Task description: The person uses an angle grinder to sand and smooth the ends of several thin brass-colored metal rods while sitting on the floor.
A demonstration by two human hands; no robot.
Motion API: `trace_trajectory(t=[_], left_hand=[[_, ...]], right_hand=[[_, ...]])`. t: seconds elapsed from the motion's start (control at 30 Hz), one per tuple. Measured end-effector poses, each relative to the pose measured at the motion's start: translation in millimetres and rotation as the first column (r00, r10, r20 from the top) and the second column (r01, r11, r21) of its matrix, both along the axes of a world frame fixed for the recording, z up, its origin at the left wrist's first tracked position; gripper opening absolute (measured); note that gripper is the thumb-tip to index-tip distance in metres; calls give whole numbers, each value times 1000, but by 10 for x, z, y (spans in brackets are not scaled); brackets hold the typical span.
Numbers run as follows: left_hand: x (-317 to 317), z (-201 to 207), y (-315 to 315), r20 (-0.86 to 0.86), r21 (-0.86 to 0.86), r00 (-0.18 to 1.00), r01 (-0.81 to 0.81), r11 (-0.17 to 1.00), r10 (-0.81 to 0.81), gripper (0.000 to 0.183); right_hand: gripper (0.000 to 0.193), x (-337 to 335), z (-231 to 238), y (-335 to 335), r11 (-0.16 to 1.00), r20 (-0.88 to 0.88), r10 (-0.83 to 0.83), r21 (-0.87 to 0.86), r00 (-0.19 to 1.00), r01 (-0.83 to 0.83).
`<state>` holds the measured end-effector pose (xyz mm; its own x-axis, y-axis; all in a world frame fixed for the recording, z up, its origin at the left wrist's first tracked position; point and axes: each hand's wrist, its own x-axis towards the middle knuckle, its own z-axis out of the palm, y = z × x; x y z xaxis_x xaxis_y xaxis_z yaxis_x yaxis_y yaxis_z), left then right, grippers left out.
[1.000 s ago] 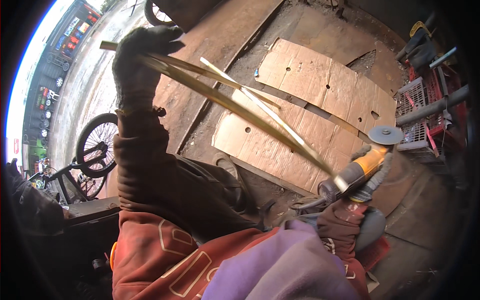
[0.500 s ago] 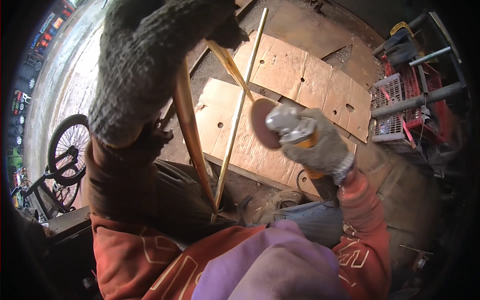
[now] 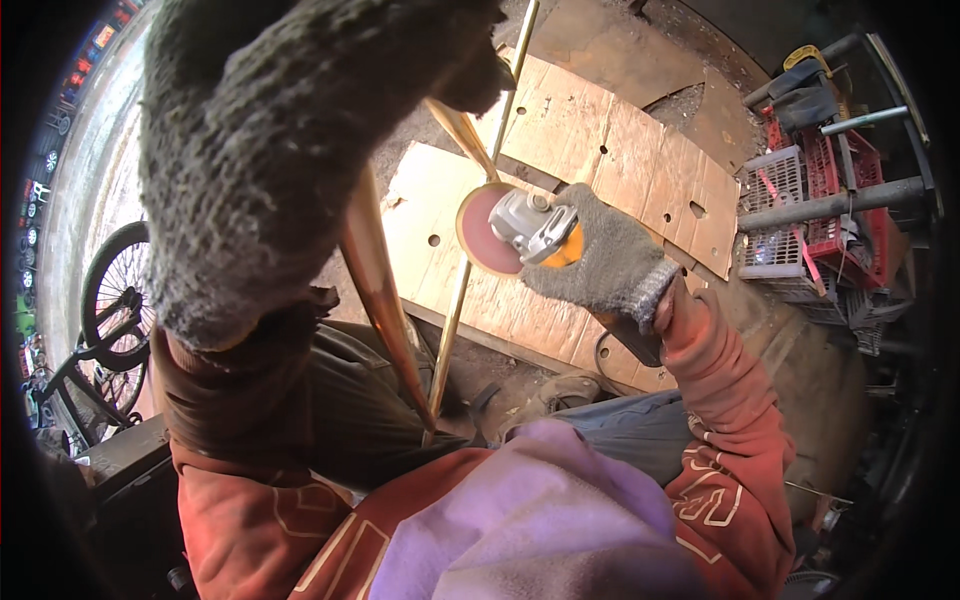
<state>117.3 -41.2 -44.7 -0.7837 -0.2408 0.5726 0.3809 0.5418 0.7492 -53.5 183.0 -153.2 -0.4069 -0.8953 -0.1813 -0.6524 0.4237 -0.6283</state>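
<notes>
My left hand (image 3: 300,130), in a thick grey knit glove, looms large at the upper left. It is closed around a shiny gold-coloured metal tube (image 3: 378,290), whose lower part slants down toward my lap; the grip itself is partly hidden by the glove. A second gold piece (image 3: 460,128) shows beyond the fingers, and a thin gold rod (image 3: 452,330) runs down to meet the tube near my leg. In my gloved right hand (image 3: 610,255) is a yellow and silver angle grinder (image 3: 535,225). Its reddish round disc (image 3: 485,228) overlaps the rod; contact cannot be judged.
Flattened cardboard sheets (image 3: 640,175) with holes lie on the floor ahead. Red and grey plastic crates (image 3: 775,220) stand at the right beside metal pipes (image 3: 835,205). A bicycle (image 3: 118,300) is at the left, by the bright paved ground. A dark cable loops below the grinder.
My right hand has carried the grinder left, bringing its disc over the gold rod. My left hand has shifted slightly left and appears larger, still holding the tube.
</notes>
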Motion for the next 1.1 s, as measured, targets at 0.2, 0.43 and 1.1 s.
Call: trace_trajectory(t=[0.2,0.43,1.1], left_hand=[[220,-37,-119,-38,96,985,-166,981,171,48],[382,197,-371,-19,198,949,-304,932,314,52],[435,69,-744,-35,367,946,-287,885,321,54]], right_hand=[[83,104,-121,79,996,115,-43,87,992,33],[88,146,-440,-70,990,324,-123,-22,938,138],[83,-3,-897,-410,952,639,-99,-163,763,260]])
